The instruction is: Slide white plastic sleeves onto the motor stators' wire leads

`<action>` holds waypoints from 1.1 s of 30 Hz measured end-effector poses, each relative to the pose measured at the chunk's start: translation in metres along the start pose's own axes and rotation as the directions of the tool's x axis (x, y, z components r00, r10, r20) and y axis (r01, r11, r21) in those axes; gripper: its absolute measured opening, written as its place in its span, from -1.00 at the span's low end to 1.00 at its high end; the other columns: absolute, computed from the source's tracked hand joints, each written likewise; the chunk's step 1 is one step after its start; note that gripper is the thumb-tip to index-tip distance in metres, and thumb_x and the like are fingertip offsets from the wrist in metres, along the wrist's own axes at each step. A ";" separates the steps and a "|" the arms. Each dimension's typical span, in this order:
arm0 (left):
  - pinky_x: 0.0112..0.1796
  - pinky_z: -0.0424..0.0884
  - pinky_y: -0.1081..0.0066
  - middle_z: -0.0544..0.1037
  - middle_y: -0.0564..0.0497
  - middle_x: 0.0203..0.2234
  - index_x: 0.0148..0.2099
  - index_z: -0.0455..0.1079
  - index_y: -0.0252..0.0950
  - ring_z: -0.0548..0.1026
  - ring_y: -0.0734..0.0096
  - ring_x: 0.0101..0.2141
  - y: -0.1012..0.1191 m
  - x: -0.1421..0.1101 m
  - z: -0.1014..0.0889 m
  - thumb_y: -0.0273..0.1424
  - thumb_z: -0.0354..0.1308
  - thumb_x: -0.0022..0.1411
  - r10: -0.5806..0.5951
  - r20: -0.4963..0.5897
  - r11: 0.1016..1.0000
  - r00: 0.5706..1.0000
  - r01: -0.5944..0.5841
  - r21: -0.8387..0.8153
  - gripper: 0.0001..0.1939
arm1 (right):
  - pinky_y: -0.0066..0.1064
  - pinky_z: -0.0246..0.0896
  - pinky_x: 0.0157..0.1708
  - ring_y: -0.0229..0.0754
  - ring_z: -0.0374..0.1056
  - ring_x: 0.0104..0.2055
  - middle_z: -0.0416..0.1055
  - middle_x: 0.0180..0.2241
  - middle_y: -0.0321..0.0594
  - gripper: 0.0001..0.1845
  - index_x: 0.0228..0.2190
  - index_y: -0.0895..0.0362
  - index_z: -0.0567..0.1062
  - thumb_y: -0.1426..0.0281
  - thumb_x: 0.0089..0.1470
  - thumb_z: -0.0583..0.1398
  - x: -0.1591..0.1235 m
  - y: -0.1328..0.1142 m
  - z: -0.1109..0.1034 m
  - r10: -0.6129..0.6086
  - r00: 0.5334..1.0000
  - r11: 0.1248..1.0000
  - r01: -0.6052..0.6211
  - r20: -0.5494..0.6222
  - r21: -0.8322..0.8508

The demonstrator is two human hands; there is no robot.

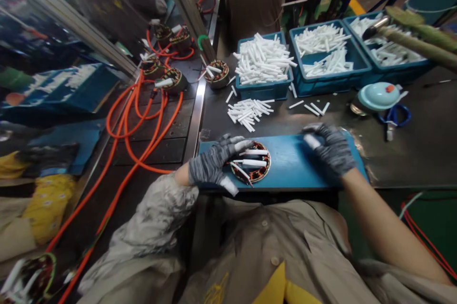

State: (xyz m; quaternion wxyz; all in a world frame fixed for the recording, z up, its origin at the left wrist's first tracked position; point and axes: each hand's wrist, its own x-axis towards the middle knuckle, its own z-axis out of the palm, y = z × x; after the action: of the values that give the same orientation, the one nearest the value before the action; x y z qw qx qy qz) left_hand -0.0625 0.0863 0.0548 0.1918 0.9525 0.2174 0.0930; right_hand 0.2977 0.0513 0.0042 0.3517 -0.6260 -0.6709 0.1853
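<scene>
A round motor stator (268, 163) with copper windings lies on a blue mat (289, 163) in front of me. Several white sleeves (255, 163) lie across its middle, over the wire leads. My left hand (216, 159), in a grey knit glove with white-covered fingertips, is at the stator's left side. Its fingers stretch over the upper rim, and the thumb is spread apart below. Over the right part of the mat is my right hand (330, 148), gloved the same way. Its thumb and fingers are apart, with nothing visible between them.
Behind the mat lies a loose pile of white sleeves (248, 112). Blue bins (264, 90) of them line the back. A pale blue lidded pot (378, 97) and blue-handled scissors (396, 116) are at right. Orange cables (143, 152) and other stators (173, 80) occupy the left; co-workers are nearby.
</scene>
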 end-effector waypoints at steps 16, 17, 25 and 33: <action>0.42 -0.11 -0.01 0.24 -0.22 0.39 0.45 0.14 -0.35 0.18 0.04 0.40 0.048 0.023 0.078 0.07 0.13 0.33 -0.368 -0.324 0.807 0.871 0.473 0.354 -0.16 | -0.14 0.46 -0.04 -0.05 0.53 -0.12 0.60 -0.15 -0.07 -0.73 -0.12 0.10 0.49 0.27 0.20 0.13 0.038 -0.033 0.016 -0.026 0.997 0.997 0.020 -0.079 -0.079; 0.42 -0.11 -0.01 0.22 -0.20 0.40 0.45 0.14 -0.35 0.15 0.05 0.41 0.048 0.023 0.078 0.06 0.08 0.37 -0.368 -0.323 0.813 0.872 0.470 0.343 -0.19 | -0.18 0.50 -0.13 -0.08 0.54 -0.20 0.61 -0.19 -0.12 -0.70 -0.06 0.09 0.48 0.25 0.21 0.17 0.019 -0.048 0.013 -0.053 0.999 0.994 0.053 -0.004 0.093; 0.41 -0.10 -0.10 0.22 -0.27 0.39 0.45 0.16 -0.41 0.17 0.00 0.40 0.046 0.022 0.080 0.03 0.10 0.37 -0.363 -0.320 0.837 0.875 0.457 0.302 -0.19 | -0.23 0.54 -0.28 -0.07 0.57 -0.34 0.64 -0.32 -0.20 -0.85 -0.23 0.04 0.61 0.34 0.16 0.25 -0.055 -0.106 0.001 -0.159 0.986 0.966 0.145 0.048 0.216; 0.42 -0.16 -0.03 0.25 -0.23 0.37 0.44 0.16 -0.41 0.18 0.06 0.40 0.047 0.021 0.079 0.07 0.04 0.40 -0.342 -0.348 0.842 0.873 0.449 0.298 -0.19 | -0.17 0.37 -0.20 -0.03 0.51 -0.21 0.64 -0.20 -0.10 -0.65 -0.05 0.00 0.63 0.51 0.26 0.14 -0.041 -0.110 0.002 -0.604 0.773 0.741 0.634 0.194 -0.221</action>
State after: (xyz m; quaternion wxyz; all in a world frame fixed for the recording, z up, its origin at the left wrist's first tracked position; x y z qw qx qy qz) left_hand -0.0054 0.0313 0.0040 -0.0088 0.8818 0.4495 0.1425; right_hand 0.2171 -0.0042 0.0691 0.2659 -0.3984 -0.8778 -0.0027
